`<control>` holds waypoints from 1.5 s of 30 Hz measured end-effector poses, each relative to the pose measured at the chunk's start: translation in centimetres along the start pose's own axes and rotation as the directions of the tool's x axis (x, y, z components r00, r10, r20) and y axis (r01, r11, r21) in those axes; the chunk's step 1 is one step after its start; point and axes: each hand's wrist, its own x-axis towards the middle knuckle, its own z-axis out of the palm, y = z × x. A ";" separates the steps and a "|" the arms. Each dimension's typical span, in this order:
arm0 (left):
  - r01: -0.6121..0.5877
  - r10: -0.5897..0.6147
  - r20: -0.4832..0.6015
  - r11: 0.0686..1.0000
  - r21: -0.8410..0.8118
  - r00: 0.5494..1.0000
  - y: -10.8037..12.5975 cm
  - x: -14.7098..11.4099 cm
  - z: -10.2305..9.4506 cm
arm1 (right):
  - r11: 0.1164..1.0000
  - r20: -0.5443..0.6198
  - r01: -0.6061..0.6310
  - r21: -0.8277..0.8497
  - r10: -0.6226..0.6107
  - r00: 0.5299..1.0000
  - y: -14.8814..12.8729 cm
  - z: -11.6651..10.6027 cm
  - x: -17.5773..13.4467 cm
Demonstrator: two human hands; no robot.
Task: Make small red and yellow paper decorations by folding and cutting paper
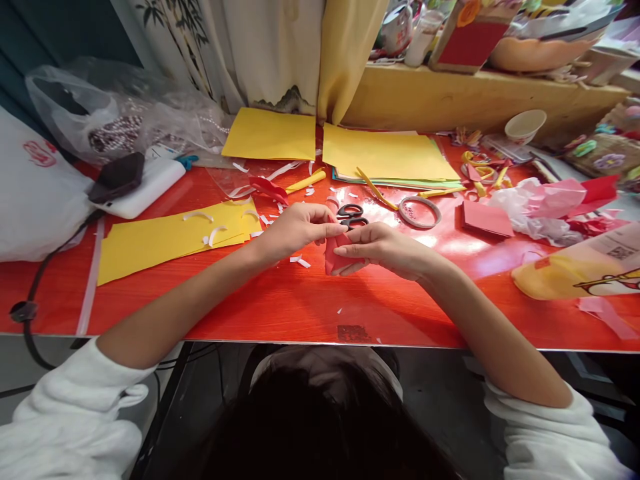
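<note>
Over the middle of the red table, a small folded piece of red paper [332,257] is between my hands. My left hand [306,227] pinches at its upper end, thumb and forefinger together. My right hand [376,249] has its fingers closed round the paper's lower right side. Just behind the hands lie scissors with black handles [354,217], their blades hidden. White paper scraps [300,261] are scattered about them. A roll of tape [420,212] rests to the right.
Yellow paper strips [150,243] lie at left, with yellow sheets [385,153] stacked behind. A phone [118,177], plastic bags [40,193] and a cable take the left side. Square red papers [486,219], crumpled tissue [543,207] and a paper cup [525,126] are at right.
</note>
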 end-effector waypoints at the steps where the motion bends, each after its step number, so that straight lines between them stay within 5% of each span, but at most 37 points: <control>1: -0.001 0.001 0.007 1.000 0.001 1.000 -0.1 0.0 0.0 | 1.000 0.023 -0.017 -0.006 0.017 1.000 0.0 0.0 0.0; 8: -0.015 0.018 0.041 0.997 -0.073 0.999 0.3 -0.3 0.1 | 1.000 0.044 -0.021 0.011 0.021 0.999 -0.2 -0.1 -0.2; 16: 0.014 -0.014 -0.004 0.989 0.149 1.000 -0.2 -0.2 0.3 | 0.998 0.057 -0.057 -0.017 0.058 0.997 0.6 0.5 0.5; 24: -0.001 0.003 -0.036 0.999 0.041 0.999 -0.1 -0.2 0.4 | 0.996 0.035 -0.088 -0.022 0.089 0.995 0.6 1.0 0.6; 34: 0.066 -0.076 0.086 0.991 0.118 0.993 -0.4 0.5 -1.0 | 0.988 0.089 -0.141 -0.055 0.146 0.985 0.3 0.9 0.6; 45: 0.196 -0.197 0.010 0.978 0.071 0.980 -1.9 1.4 -2.1 | 0.983 0.154 -0.157 -0.099 0.171 0.973 1.4 -0.1 1.5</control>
